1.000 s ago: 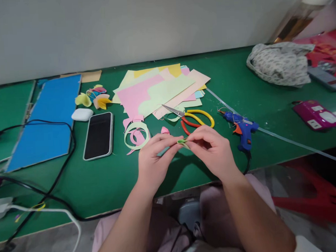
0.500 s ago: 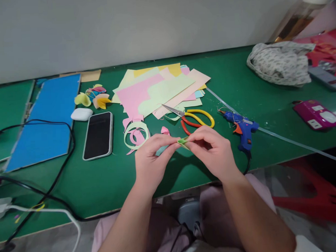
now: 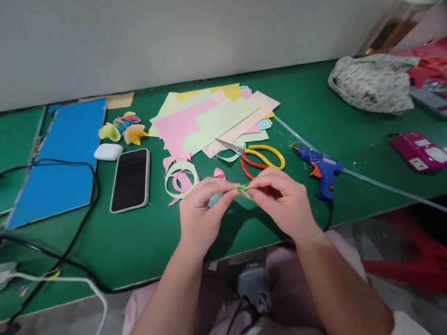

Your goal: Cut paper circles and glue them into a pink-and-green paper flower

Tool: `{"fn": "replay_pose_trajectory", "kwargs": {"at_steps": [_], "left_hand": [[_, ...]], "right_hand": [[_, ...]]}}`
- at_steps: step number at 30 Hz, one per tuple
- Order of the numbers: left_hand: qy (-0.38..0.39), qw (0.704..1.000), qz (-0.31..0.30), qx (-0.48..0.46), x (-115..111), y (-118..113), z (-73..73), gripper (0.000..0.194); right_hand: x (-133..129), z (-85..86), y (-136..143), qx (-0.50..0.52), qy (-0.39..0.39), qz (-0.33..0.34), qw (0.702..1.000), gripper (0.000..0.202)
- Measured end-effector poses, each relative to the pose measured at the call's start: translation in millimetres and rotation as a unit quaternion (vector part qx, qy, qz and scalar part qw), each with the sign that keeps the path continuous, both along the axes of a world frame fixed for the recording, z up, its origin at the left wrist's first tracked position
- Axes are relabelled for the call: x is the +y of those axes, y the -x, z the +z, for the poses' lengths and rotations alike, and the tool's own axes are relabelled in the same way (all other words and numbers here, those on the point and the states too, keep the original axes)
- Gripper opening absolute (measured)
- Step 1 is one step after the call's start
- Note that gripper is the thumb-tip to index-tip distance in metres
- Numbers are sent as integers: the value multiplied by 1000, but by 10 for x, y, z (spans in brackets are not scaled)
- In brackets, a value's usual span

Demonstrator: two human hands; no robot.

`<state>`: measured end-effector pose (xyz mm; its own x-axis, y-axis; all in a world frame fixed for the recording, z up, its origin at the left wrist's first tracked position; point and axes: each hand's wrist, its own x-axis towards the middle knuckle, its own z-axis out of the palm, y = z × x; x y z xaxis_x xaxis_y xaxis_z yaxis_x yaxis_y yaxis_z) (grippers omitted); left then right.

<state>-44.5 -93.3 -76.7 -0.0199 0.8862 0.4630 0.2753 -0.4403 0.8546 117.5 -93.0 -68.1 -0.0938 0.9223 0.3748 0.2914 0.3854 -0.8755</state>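
A small folded piece of light green paper (image 3: 242,189) is pinched between both hands above the table's front part. My left hand (image 3: 206,210) grips its left end between thumb and forefinger. At its right end, my right hand (image 3: 282,202) pinches it the same way. Just beyond my right hand lie scissors (image 3: 250,156) with a yellow and a red handle. Pink and green paper scraps (image 3: 180,181) lie beyond my left hand, among them a curled green strip. A small pink folded piece (image 3: 219,173) sits between the scraps and the scissors.
Coloured paper sheets (image 3: 206,114) are piled at the back. A blue glue gun (image 3: 322,168) lies right, near a long clear stick. On the left are a phone (image 3: 130,180), a white earbud case (image 3: 109,152), paper petals (image 3: 127,128), a blue board (image 3: 60,160) and cables.
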Motion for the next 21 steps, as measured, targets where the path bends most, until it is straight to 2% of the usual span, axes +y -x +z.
{"fn": "replay_pose_trajectory", "kwargs": {"at_steps": [21], "left_hand": [[-3, 1000, -3, -12, -3, -5, -21, 8]], "right_hand": [[3, 8, 1, 10, -2, 3, 1000, 7]]}}
